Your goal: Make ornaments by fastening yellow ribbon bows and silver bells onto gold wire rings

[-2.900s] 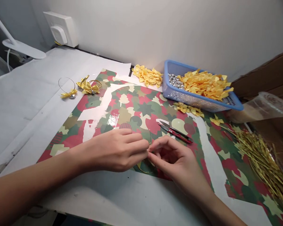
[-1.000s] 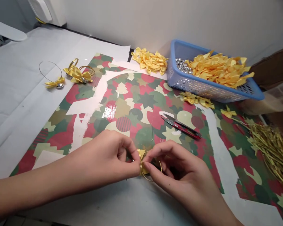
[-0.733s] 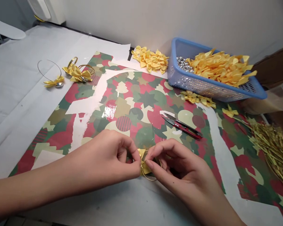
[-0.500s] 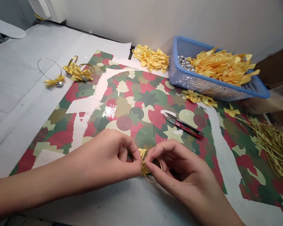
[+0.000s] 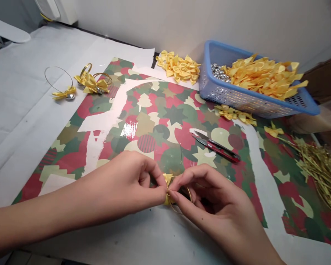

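My left hand [image 5: 127,184] and my right hand [image 5: 206,195] meet at the near edge of a glossy red, green and cream patterned sheet [image 5: 165,121]. Both pinch a small yellow ribbon bow [image 5: 167,180] with thumb and forefinger. A thin gold wire loop [image 5: 182,204] curls out below the bow, under my right fingers. A short wire end sticks up just above the bow. Red-handled thread snips [image 5: 216,144] lie on the sheet a little beyond my right hand.
A blue basket [image 5: 237,99] at the back right holds yellow bows and silver bells. Loose bows lie in a pile [image 5: 179,67] by the wall. Finished bow-and-ring pieces [image 5: 92,82] sit at the left. Gold wire strands [image 5: 320,169] lie at the right edge.
Since 2.9 s ago the yellow bow has come into view between my fingertips. Over the last second my hands have hardly moved and the view has drifted slightly.
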`<state>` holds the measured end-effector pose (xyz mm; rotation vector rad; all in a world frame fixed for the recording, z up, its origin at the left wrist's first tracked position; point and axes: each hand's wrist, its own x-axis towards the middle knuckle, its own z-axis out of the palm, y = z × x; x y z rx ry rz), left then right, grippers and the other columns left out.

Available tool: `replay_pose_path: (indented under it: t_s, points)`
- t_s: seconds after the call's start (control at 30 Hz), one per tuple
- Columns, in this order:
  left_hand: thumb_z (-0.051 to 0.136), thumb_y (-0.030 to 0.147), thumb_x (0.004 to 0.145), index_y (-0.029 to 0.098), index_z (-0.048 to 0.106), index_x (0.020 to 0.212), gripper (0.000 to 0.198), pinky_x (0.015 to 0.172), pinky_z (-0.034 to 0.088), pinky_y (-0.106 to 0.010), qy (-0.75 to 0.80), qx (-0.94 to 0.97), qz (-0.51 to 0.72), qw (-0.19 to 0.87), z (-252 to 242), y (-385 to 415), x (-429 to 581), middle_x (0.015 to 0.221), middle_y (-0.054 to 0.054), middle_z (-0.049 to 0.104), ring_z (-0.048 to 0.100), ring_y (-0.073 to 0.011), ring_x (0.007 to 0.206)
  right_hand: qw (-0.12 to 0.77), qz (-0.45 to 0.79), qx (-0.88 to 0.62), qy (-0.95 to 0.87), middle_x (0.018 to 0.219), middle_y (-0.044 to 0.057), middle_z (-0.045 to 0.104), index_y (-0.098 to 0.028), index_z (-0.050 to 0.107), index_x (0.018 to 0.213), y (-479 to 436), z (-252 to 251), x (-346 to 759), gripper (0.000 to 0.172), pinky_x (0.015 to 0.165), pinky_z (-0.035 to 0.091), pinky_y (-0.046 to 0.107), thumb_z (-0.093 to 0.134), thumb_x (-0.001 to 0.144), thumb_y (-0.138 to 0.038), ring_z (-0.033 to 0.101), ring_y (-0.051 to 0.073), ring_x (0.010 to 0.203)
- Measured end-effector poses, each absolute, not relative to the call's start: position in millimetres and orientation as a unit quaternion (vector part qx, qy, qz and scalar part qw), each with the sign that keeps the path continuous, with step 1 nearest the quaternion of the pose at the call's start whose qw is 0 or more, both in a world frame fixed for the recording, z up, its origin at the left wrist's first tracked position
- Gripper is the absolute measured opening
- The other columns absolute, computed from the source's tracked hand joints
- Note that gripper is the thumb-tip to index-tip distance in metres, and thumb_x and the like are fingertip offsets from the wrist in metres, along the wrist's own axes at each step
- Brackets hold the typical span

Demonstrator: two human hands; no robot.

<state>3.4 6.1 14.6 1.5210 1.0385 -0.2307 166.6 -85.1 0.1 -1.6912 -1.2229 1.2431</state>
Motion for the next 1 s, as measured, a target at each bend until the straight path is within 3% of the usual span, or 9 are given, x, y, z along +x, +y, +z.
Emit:
replay_pose_path:
  t_s: [0.77,1.0]
  points:
    - [0.063,0.034,0.072,0.019,0.068,0.081,0.018,0.04,0.023,-0.017,0.455,0.651,-0.123,0.595,26,10,9,0.047,0.008,0.041,0.034,-0.0075,0.044,0.35,0.428,-0.673,-0.49,0.07,-0.001,0.064,-0.023,0.055,0.074,-86,-2,166,0.008,0.039,0.034,0.02,0.063,0.074,-0.024,0.039,0.008,0.045]
    - [0.058,0.031,0.075,0.021,0.07,0.081,0.017,0.037,0.019,-0.018,0.432,0.671,-0.091,0.596,14,7,2,0.045,0.008,0.039,0.029,-0.0075,0.041,0.337,0.432,-0.677,-0.492,0.072,0.001,0.066,-0.023,0.054,0.074,-86,-2,166,0.008,0.041,0.037,0.022,0.062,0.076,-0.024,0.048,0.009,0.048]
